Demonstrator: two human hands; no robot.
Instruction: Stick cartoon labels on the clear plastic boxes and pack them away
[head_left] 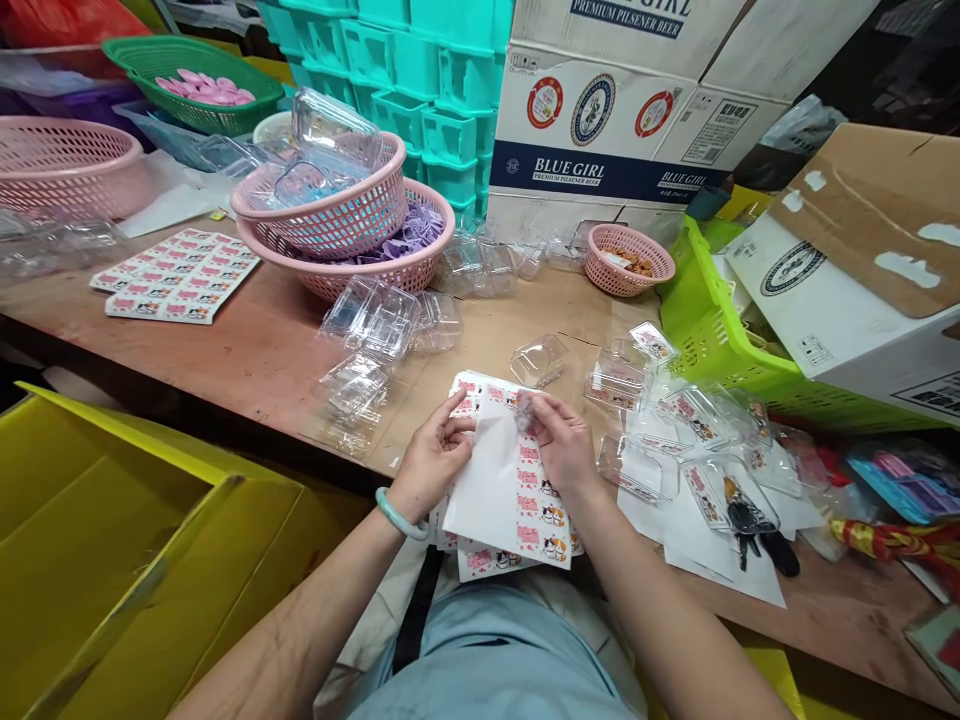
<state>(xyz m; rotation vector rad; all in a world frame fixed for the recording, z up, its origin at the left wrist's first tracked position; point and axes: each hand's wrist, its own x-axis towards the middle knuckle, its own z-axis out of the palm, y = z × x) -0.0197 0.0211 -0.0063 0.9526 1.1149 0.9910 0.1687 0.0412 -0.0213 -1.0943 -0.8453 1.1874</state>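
Observation:
A sticker sheet point(540, 500) printed with pink lettering and cartoon cats lies at the table's front edge, over my lap. Its left part is bare white backing, and more sheets show beneath it. At the sheet's left edge is my left hand point(439, 450), wearing a pale green bangle, with thumb and curled fingers gripping the margin. My right hand point(559, 440) pinches a small crumpled translucent piece point(523, 412) above the upper part of the sheet. Just beyond, a clear plastic box point(540, 358) stands on the cardboard-covered table.
Clear boxes point(371, 315) are stacked left, with labelled boxes point(694, 415) and keys point(746, 520) right. Pink baskets point(330, 210) stand behind, near a sticker stack point(180, 275). A green crate point(694, 300), beer cartons point(592, 130) and a yellow bin point(150, 530) surround the table.

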